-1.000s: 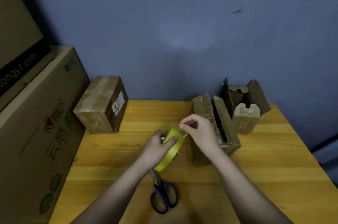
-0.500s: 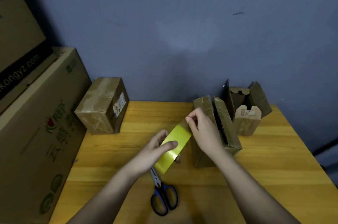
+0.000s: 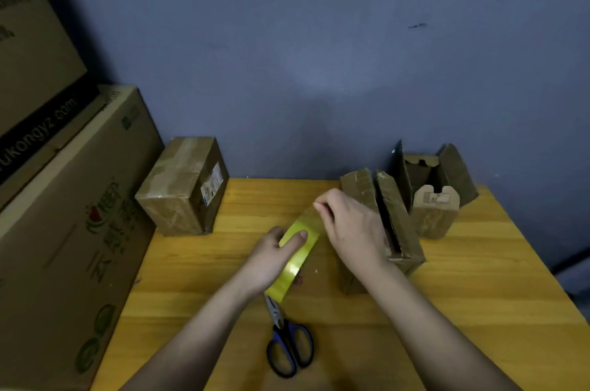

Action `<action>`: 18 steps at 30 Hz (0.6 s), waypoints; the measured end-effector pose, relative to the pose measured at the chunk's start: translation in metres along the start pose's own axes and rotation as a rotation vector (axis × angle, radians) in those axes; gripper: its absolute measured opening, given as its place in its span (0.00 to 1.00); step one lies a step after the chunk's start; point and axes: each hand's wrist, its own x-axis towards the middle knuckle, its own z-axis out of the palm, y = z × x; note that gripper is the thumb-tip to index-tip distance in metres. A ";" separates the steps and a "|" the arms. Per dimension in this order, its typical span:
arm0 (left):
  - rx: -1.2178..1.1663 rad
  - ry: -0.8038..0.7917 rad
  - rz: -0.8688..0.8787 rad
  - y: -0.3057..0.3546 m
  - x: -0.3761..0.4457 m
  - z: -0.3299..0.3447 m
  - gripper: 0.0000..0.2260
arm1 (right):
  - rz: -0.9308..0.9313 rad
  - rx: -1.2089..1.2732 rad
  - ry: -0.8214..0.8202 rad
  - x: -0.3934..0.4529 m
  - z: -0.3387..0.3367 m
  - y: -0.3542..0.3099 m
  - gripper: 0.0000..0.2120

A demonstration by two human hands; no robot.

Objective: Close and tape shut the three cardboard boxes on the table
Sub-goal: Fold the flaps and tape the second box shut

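My left hand (image 3: 271, 258) grips a roll of yellow tape (image 3: 295, 259) above the middle of the wooden table (image 3: 479, 295). My right hand (image 3: 349, 224) pinches the tape's free end at the roll's upper edge. Just right of the hands stands a cardboard box (image 3: 392, 218) with its two top flaps up and a gap between them. Behind it at the back right, a smaller box (image 3: 435, 196) stands with flaps open. A closed, taped box (image 3: 183, 186) lies at the table's back left corner.
Blue-handled scissors (image 3: 289, 346) lie on the table near its front edge, below the tape. Large printed cartons (image 3: 64, 215) are stacked along the left side. A blue-grey wall (image 3: 319, 55) backs the table.
The roll has tilted so its yellow band faces up. My right hand has drawn the tape's end up and right, away from the roll; both hands sit slightly farther right.
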 end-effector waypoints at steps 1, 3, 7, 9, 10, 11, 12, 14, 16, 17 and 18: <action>0.151 0.049 0.011 -0.005 0.005 0.000 0.16 | -0.048 -0.018 0.006 0.001 -0.002 -0.002 0.11; 0.533 0.160 0.034 -0.016 0.014 -0.002 0.20 | -0.145 -0.037 0.011 0.001 -0.006 -0.007 0.11; 0.610 0.201 0.041 -0.020 0.017 -0.006 0.24 | -0.175 -0.004 -0.006 0.001 -0.011 -0.016 0.10; 0.373 0.106 0.024 -0.018 0.017 -0.008 0.22 | -0.074 0.065 -0.057 0.008 -0.015 -0.016 0.09; 0.230 0.046 0.004 -0.016 0.015 -0.007 0.20 | -0.002 0.098 -0.103 0.012 -0.016 -0.014 0.08; 0.137 -0.015 -0.026 -0.015 0.012 -0.007 0.17 | 0.071 0.125 -0.152 0.015 -0.018 -0.010 0.08; 0.103 -0.068 -0.044 -0.013 0.009 -0.005 0.16 | 0.131 0.139 -0.194 0.018 -0.017 -0.006 0.07; 0.036 -0.154 -0.075 -0.013 0.002 -0.003 0.14 | 0.200 0.159 -0.233 0.019 -0.012 0.005 0.06; -0.091 -0.231 -0.065 -0.013 -0.006 -0.004 0.13 | 0.272 0.208 -0.264 0.018 -0.007 0.016 0.06; -0.138 -0.264 -0.056 -0.014 -0.008 -0.004 0.13 | 0.322 0.250 -0.274 0.017 -0.004 0.022 0.05; -0.150 -0.298 -0.026 -0.016 -0.010 -0.005 0.10 | 0.375 0.295 -0.277 0.017 -0.001 0.028 0.04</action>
